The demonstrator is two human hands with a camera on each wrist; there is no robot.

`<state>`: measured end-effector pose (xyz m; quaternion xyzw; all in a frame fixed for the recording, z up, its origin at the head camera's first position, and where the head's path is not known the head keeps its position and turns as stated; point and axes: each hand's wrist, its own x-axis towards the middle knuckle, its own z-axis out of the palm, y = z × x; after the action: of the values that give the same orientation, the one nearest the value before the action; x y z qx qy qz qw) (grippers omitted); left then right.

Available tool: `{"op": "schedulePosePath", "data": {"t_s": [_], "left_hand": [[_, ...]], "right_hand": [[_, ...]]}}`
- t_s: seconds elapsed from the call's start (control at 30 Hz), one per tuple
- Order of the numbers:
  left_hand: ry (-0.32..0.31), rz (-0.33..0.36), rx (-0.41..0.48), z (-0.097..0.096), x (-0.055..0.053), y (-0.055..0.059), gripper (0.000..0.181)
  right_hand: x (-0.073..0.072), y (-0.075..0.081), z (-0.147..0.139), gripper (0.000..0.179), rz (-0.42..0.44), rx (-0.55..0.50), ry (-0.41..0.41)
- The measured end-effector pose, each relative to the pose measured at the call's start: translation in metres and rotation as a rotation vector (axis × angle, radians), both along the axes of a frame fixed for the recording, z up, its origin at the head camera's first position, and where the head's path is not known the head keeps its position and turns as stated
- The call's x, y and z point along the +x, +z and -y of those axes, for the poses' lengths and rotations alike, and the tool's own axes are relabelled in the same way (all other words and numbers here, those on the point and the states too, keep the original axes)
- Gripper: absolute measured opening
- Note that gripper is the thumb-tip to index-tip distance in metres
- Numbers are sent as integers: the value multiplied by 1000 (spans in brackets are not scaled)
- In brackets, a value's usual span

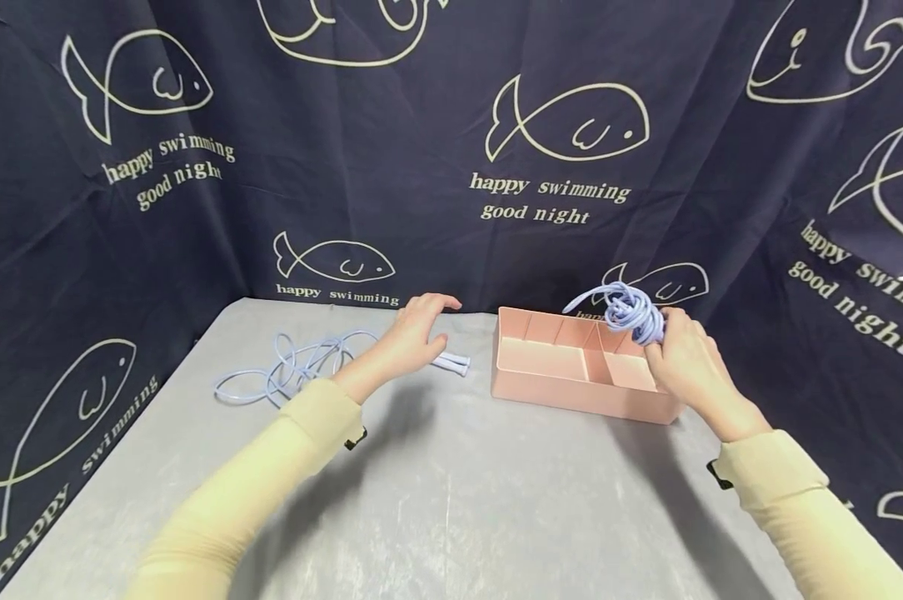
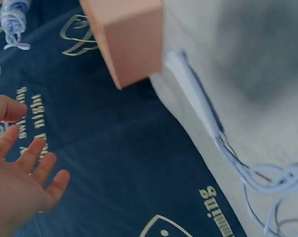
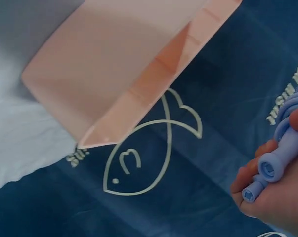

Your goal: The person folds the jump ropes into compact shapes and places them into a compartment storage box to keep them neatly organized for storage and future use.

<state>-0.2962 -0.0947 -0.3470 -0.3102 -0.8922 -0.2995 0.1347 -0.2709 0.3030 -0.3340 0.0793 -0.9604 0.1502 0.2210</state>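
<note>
My right hand (image 1: 693, 367) holds a bundled light-blue jump rope (image 1: 631, 313) above the right end of a pink divided box (image 1: 564, 395). In the right wrist view, two handles (image 3: 271, 169) stick out of the grip, with the wound cord beyond the fingers. A loop of cord juts left from the bundle. My left hand (image 1: 410, 337), fingers spread and holding nothing, hovers over a second light-blue jump rope (image 1: 453, 363). That rope lies on the table with its cord in loose loops. Its handles (image 2: 195, 94) lie side by side, partly hidden by my left hand in the head view.
The pink box stands near the back edge of the grey table (image 1: 481, 492), with a divider (image 1: 598, 367) between its compartments. A dark blue curtain (image 1: 436, 183) with fish drawings and lettering surrounds the table at the back and sides.
</note>
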Motion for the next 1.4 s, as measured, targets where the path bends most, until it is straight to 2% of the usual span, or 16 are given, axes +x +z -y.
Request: {"op": "schedulePosePath", "data": {"t_s": [0.2, 0.3, 0.53, 0.8, 1.0, 1.13, 1.27, 1.4], "left_hand": [[73, -60, -151, 0, -15, -18, 52], [97, -65, -202, 1, -21, -28, 56], [137, 24, -284, 5, -37, -53, 67], [172, 105, -399, 9, -49, -78, 74], [207, 170, -448, 7, -53, -88, 77], [205, 181, -448, 5, -54, -91, 77], [212, 194, -474, 5, -56, -94, 78], [218, 223, -493, 3, -60, -96, 79]], "right_hand": [[-11, -18, -12, 42, 52, -14, -68], [-14, -26, -17, 44, 82, -23, -113], [-16, -43, -26, 43, 145, 1, -228], [-13, -54, -29, 45, 210, 44, -310], [-14, -53, -26, 58, 305, 55, -410], [-11, -52, -24, 63, 309, 55, -460], [-11, -51, -23, 61, 281, 78, -437], [-17, -50, -20, 54, 283, 121, -383]]}}
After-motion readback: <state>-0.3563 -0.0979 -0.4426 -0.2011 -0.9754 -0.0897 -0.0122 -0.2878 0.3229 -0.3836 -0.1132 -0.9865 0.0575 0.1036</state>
